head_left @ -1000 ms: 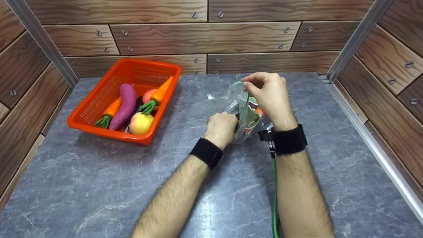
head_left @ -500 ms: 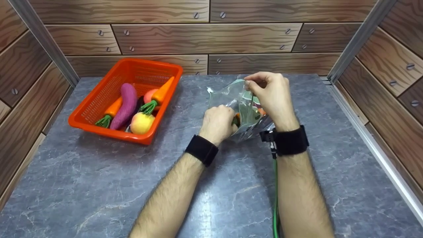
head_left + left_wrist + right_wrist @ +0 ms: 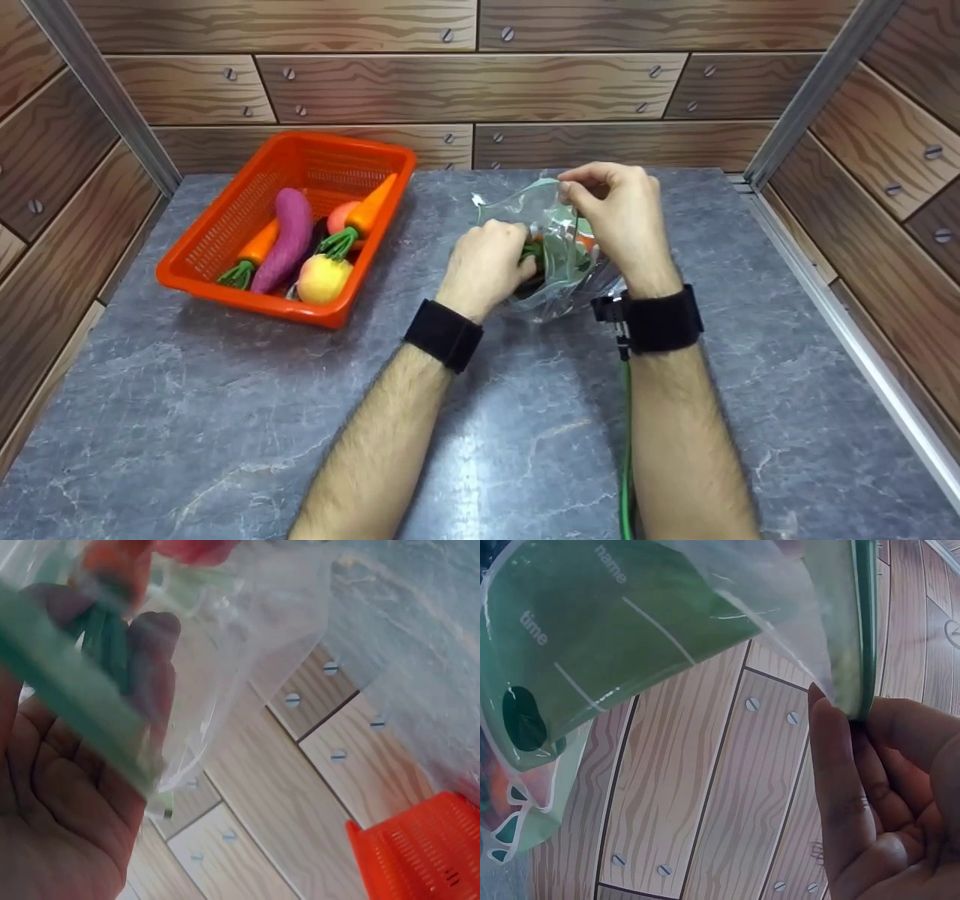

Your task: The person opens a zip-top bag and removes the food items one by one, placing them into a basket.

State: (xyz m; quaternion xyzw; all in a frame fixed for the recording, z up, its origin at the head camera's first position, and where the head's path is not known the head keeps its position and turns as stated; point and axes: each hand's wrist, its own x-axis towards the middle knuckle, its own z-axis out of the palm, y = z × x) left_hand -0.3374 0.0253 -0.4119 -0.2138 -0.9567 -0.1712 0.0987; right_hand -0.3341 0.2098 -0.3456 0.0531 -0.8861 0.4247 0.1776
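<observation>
- The clear zip bag [image 3: 559, 264] sits on the grey table [image 3: 225, 420], right of centre toward the far side, its mouth parted toward the left.
- Just inside that mouth, partly veiled by the film, is a green-topped carrot [image 3: 107, 645].
- The left hand [image 3: 486, 262] grasps its stems between thumb and fingers; the grip is narrow, knuckles uppermost.
- The left forearm slants in from the near edge, far and to the right.
- The right hand [image 3: 619, 217] pinches the bag's upper rim between thumb and fingertips, held above the table, wrist bent leftward, forearm pointing straight away.
- An orange basket [image 3: 240, 298] stands well to the left.
</observation>
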